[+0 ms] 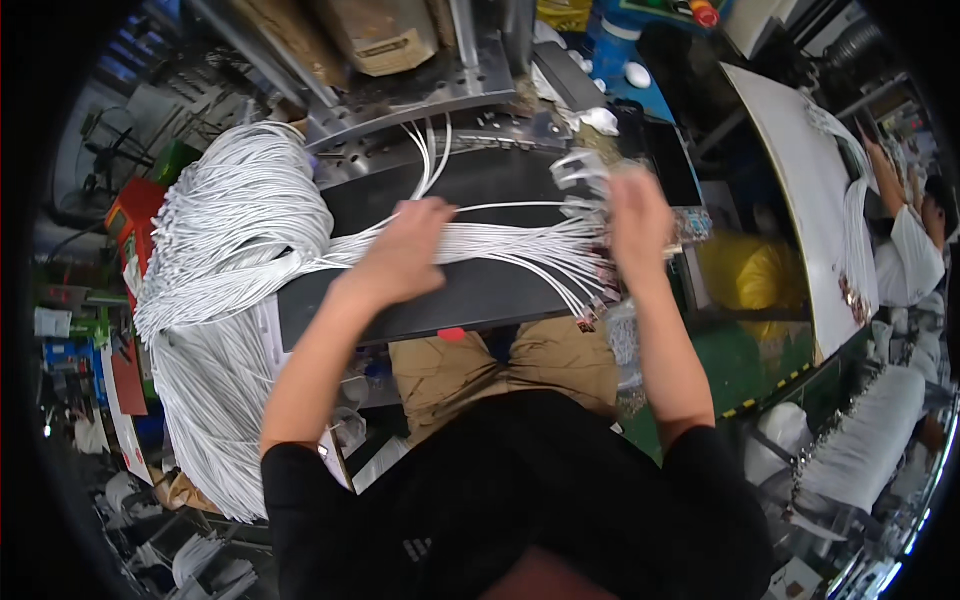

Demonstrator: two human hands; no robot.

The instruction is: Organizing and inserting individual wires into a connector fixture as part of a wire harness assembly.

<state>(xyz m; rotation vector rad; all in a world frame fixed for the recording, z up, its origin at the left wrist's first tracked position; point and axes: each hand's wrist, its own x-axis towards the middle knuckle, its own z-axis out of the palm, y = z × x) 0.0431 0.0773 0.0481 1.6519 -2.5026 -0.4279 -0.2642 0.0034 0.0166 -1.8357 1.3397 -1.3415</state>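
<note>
A bundle of white cables (500, 241) runs across the black work surface (480, 285), its ends fanning out on the right. My left hand (408, 250) is closed over the bundle near its middle, palm down, with fingers on the far side and the thumb on the near side. Over the cable ends at the right is my right hand (640, 220), smeared by motion. Its fingers are too blurred to show whether they hold anything. Beside it are a blurred white piece (577, 170) and small metallic cable tips (590, 318).
A large coil of white cables (240, 200) is heaped at the left, with more strands hanging below. A metal machine base (420, 95) stands at the far edge. At the right are a yellow bag (750, 270) and a white board (800, 200); another person (905, 230) handles cables there.
</note>
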